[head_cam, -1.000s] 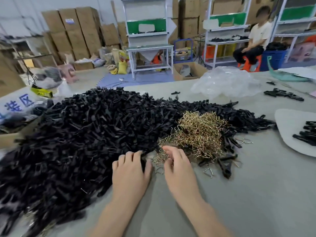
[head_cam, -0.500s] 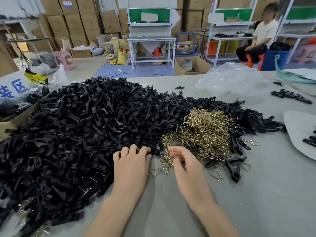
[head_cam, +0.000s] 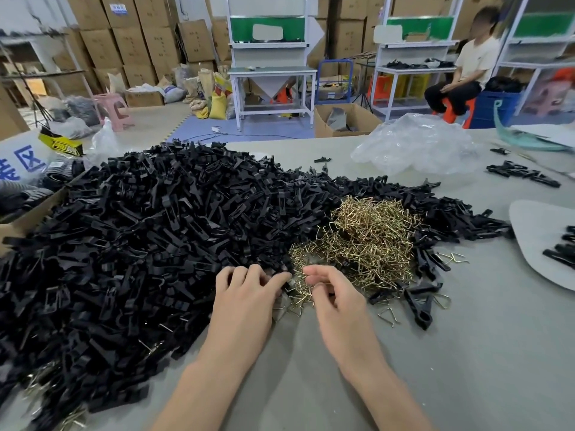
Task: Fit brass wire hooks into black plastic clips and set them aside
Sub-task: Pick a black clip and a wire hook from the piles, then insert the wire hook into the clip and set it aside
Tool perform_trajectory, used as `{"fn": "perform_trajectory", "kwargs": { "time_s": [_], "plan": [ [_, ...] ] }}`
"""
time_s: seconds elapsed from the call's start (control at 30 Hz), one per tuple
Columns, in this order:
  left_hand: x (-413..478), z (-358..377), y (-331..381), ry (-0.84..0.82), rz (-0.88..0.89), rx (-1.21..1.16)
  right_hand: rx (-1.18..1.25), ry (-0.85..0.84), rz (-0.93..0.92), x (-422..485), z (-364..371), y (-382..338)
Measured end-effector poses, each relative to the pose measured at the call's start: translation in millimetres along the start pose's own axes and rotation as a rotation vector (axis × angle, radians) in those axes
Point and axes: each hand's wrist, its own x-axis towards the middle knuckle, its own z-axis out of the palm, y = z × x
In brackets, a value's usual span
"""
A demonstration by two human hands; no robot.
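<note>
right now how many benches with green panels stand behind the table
3 benches: one straight ahead, one to its right beside the seated person, one cut off at the right edge. More may be hidden.

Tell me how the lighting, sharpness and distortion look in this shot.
Head view: soft, even light with faint shadows; brass wire hooks glint without harsh glare; black plastic clips merge into a dark mass; wide-angle bowing tilts the white racks; foreground sharp, far cartons softer.
</note>
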Motion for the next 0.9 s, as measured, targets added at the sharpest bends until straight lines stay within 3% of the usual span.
{"fn": "perform_trajectory", "kwargs": {
  "time_s": [0.1, 0.27, 0.33, 0.47, 0.7, 0.9],
  "plan": [
    [2, -3, 2, -0.007, -0.01, 0.008, 0.003, -0.003, -0.009, 0, 0, 0],
    [7, -15, 2, 0.129, -0.122, -0.042, 0.082, 0.005, -0.025, 1, -3, -2],
    [9, -24, 4, 0.137, -0.204, -0.231, 0.159, -0.013, -0.037, 2, -5, -5],
    [7, -34, 21, -0.051, -0.301, -0.879, 0.245, -0.149, -0.035, 3, -6, -10],
    [3, -41, 29, -0.108, -0.35, -1.002, 0.291, -0.157, -0.039, 1, -8, -11],
    [5, -40, 34, -0.134, -0.531, -1.15, 0.66, -0.078, 0.179, 8, -10, -13]
  ]
}}
